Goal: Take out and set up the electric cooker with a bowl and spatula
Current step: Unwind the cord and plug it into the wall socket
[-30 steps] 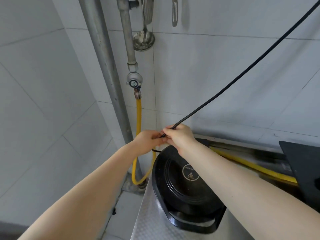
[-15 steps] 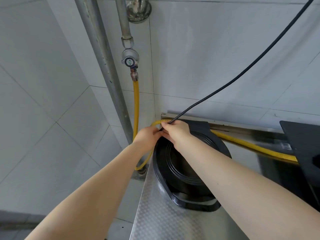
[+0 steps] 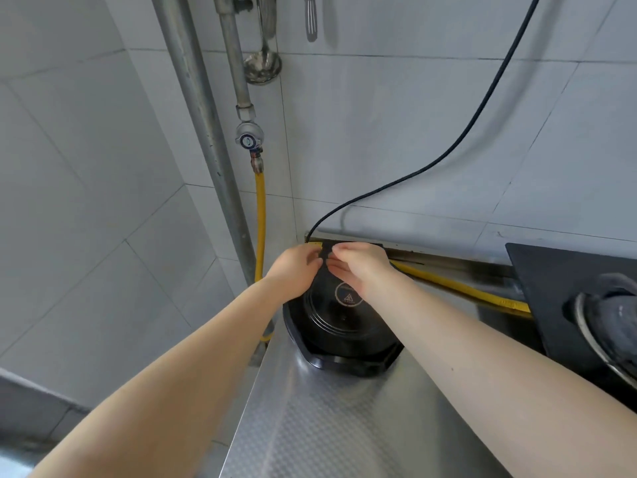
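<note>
The black electric cooker [image 3: 341,326] sits on the left end of the steel counter [image 3: 327,426], close to the wall. Its black power cord [image 3: 458,143] hangs slack from the upper right and drops to the cooker's rear left corner. My left hand [image 3: 294,270] is closed where the cord comes down. My right hand [image 3: 360,267] pinches the cooker's black rear edge beside it, and the fingertips of both hands nearly meet. A slotted metal spatula [image 3: 311,19] hangs on the wall above. No bowl is in view.
A metal ladle [image 3: 262,63] hangs beside the spatula. Grey pipes [image 3: 203,132] and a valve with a yellow gas hose [image 3: 259,219] run down the corner; the hose continues behind the cooker toward a black gas stove [image 3: 568,291] on the right.
Both hands have lowered from holding the taut cord in the air to the cooker's rear edge. The cord now hangs slack in a curve along the wall.
</note>
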